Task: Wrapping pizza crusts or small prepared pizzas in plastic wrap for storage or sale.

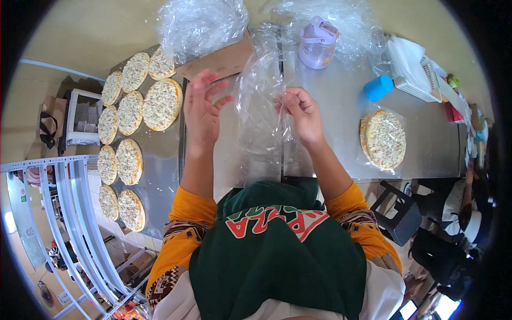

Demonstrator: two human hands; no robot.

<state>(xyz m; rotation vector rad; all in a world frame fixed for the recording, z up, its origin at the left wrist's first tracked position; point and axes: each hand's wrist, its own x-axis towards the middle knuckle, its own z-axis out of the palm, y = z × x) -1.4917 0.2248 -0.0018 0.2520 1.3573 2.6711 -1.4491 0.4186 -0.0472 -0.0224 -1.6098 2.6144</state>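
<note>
My right hand (302,106) pinches the edge of a clear plastic bag (260,108), which hangs loosely over the steel table. To the left of the bag, my left hand (204,104) is raised with its fingers apart and slightly blurred, holding nothing. Several unbaked pizzas topped with grated cheese (162,105) lie uncovered on the steel surface at the left. On the right part of the table rests a cheese-topped pizza in clear plastic wrapping (383,140).
Heaps of clear plastic bags (204,28) lie at the back near a cardboard piece (220,58). A lilac jug (317,48), a blue cup (378,88) and a white plastic basket (418,90) stand at the back right. Metal shelving (80,224) is at the lower left.
</note>
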